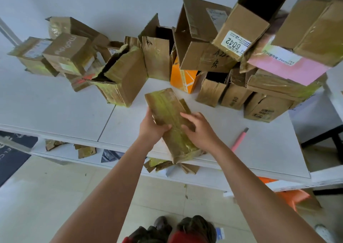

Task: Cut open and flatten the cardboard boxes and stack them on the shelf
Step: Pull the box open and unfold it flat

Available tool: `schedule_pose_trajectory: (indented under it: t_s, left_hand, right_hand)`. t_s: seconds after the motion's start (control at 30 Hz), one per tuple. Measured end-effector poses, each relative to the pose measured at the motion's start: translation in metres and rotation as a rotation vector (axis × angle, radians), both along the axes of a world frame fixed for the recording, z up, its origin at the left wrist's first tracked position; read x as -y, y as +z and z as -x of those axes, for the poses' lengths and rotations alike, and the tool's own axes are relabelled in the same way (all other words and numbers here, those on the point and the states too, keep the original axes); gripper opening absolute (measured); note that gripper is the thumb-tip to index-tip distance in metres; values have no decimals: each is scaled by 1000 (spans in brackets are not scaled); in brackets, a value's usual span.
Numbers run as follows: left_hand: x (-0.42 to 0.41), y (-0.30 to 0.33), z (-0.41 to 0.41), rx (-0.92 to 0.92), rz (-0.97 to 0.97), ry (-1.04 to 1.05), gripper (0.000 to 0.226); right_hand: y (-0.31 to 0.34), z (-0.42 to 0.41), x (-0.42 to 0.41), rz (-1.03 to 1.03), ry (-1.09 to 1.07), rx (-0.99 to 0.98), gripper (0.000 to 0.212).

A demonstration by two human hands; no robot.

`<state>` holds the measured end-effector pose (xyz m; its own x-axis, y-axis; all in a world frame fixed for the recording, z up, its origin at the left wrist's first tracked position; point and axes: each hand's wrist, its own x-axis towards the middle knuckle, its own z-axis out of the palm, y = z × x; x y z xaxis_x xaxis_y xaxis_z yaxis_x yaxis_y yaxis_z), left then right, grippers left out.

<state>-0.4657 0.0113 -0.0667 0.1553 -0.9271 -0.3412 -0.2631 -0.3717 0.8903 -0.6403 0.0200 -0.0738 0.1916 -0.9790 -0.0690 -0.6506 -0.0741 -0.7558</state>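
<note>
Box pile (194, 53) blocks table (55, 109) rear; front-left bare.

So the flattened tape-covered cardboard box (169, 116) sits at the near edge of the white table (250, 150), with the left hand (153, 127) on its left side and the right hand (199, 131) on its right. The pink-handled utility knife (239, 139) lies just right of them. Behind it all, the heap of open brown cardboard boxes (185, 44) runs along the table's back, and torn cardboard pieces (85, 151) lie on the white lower shelf (61, 152) underneath.
</note>
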Motion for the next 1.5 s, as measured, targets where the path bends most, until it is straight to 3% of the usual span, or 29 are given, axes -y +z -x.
schedule_pose_trajectory:
  t_s: [0.1, 0.2, 0.37, 0.67, 1.13, 1.27, 1.37, 1.5]
  left_hand:
    - [1, -1, 2, -175, -101, 33, 93]
    - [1, -8, -5, -275, -118, 74, 93]
    - [0, -11, -6, -292, -114, 69, 91]
    - [1, -15, -11, -315, -124, 64, 92]
    - [3, -14, -8, -330, -132, 82, 90]
    - [2, -16, -11, -308, -134, 80, 88]
    - [3, -16, -13, -286, -139, 64, 89]
    - [3, -18, -15, -303, -142, 48, 89]
  right_hand:
    - [-10, 2, -4, -73, -30, 115, 44]
    - [-7, -2, 7, -45, -47, -59, 45]
    - [1, -18, 22, -7, -44, -352, 73]
    - [6, -21, 34, -7, -76, -307, 79]
    - [11, -5, 37, -100, -105, 5, 67]
    - [15, 13, 38, -216, -147, 166, 43]
    - [11, 28, 39, -273, -211, 261, 12]
    - [1, 51, 25, -471, -340, 515, 28]
